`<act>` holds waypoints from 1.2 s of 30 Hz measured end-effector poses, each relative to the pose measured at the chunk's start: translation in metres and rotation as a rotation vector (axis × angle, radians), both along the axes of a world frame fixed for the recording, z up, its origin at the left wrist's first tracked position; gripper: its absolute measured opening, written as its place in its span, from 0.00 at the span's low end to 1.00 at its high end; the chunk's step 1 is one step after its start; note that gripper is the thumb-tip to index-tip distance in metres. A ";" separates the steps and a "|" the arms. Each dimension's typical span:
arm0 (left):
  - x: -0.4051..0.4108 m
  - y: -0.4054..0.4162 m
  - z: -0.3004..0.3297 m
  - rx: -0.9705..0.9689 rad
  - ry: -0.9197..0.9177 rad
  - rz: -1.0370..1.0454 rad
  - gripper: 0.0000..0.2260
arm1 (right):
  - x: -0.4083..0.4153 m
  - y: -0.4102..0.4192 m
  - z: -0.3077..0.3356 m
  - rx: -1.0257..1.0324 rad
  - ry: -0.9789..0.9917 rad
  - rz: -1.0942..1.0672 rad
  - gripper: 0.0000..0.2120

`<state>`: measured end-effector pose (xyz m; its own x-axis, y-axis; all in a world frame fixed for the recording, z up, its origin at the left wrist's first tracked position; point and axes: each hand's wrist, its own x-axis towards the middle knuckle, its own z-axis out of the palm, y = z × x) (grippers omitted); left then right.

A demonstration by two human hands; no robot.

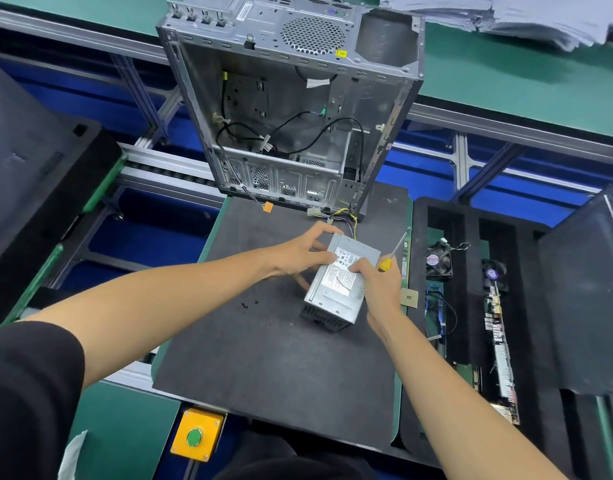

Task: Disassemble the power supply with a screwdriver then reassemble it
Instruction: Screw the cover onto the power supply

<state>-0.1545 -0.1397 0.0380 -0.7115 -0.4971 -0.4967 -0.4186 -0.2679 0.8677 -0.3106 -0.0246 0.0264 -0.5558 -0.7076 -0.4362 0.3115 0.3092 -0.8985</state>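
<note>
Sleeve (28, 393), black, at the near left, bare forearm running out from it toward the middle of the dark mat (263, 358). Small cluster of screws (248, 304) on the mat just below the left wrist. Left hand (299, 252) curls over the far left corner of the power supply (339, 289), fingers wrapped on its top edge, thumb on the labelled face. Power supply sits on the mat between the two hands, silver lid up, tilted slightly, dark vented end toward the person; its yellow and black wires (346, 218) run beyond the hands toward the open computer case (291, 109), which stands upright past both hands. Right hand (379, 282) rests on the unit's right side, fingertips pressed on the label, while gripping the screwdriver (395, 251): yellow handle in the palm, shaft pointing up and away. Right of that hand, a black foam tray (471, 306) holds two fans (439, 261) and a circuit board (499, 341).
</note>
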 end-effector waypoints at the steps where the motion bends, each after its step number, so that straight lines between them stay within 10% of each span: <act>1: 0.000 0.000 0.000 0.003 -0.001 0.004 0.18 | 0.000 -0.001 0.001 -0.003 -0.012 -0.016 0.20; 36: -0.032 0.052 -0.005 -0.249 -0.080 0.507 0.08 | 0.005 -0.022 0.003 0.034 0.098 -0.164 0.23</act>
